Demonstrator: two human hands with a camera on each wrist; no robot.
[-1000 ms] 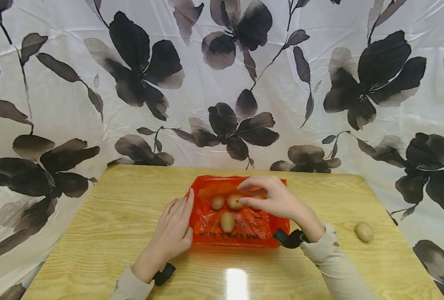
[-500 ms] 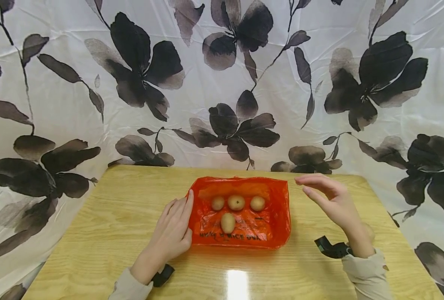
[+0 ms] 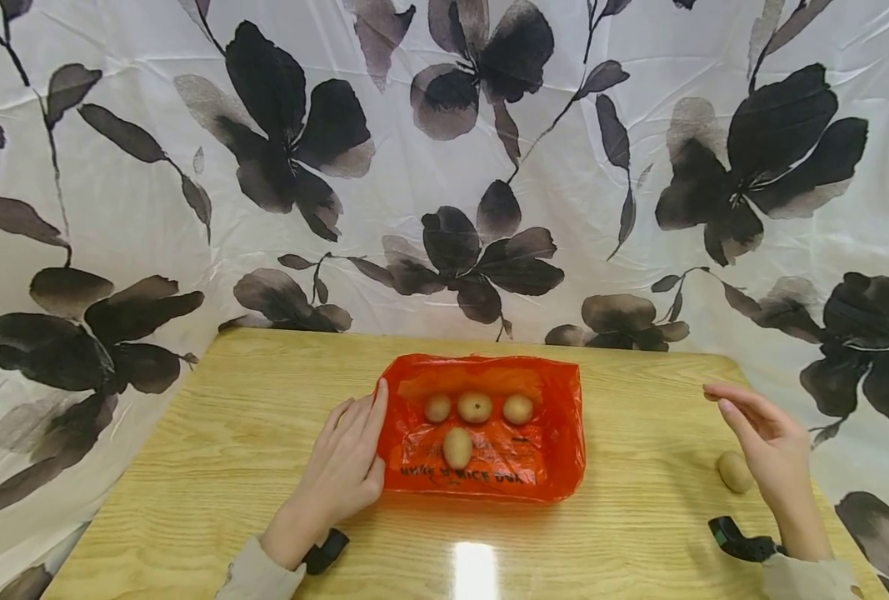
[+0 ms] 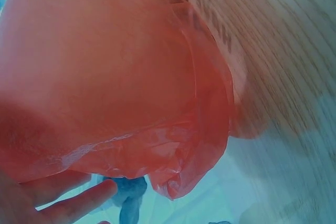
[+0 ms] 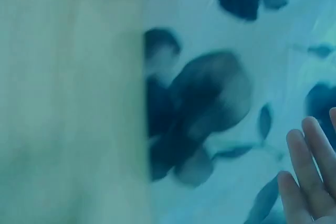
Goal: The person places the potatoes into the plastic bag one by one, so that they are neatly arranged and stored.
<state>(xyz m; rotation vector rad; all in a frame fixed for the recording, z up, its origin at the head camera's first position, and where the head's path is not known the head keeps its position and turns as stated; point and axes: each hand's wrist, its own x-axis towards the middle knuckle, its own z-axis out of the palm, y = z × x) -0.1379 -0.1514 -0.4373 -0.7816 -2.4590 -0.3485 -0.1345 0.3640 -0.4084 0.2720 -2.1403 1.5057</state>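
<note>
A red plastic bag (image 3: 556,446) with black lettering lies spread like a shallow tray at the table's middle. Inside it are several potatoes: three in a back row, such as the dark-spotted one (image 3: 474,407), and one potato (image 3: 457,448) in front. My left hand (image 3: 342,454) rests along the bag's left side with straight fingers; in the left wrist view its fingers (image 4: 86,198) touch the red plastic. My right hand (image 3: 774,450) hovers at the table's right, fingers loosely bent and holding nothing. Just left of it lies a lone potato (image 3: 734,472).
The wooden table (image 3: 227,433) reaches back to a white curtain (image 3: 384,183) printed with dark flowers. Black straps (image 3: 744,542) circle both wrists. The table's right edge runs close to my right hand.
My right hand has left the potatoes in the bag and swung right, past the bag's edge, to beside the lone potato. My left hand has stayed at the bag's left side.
</note>
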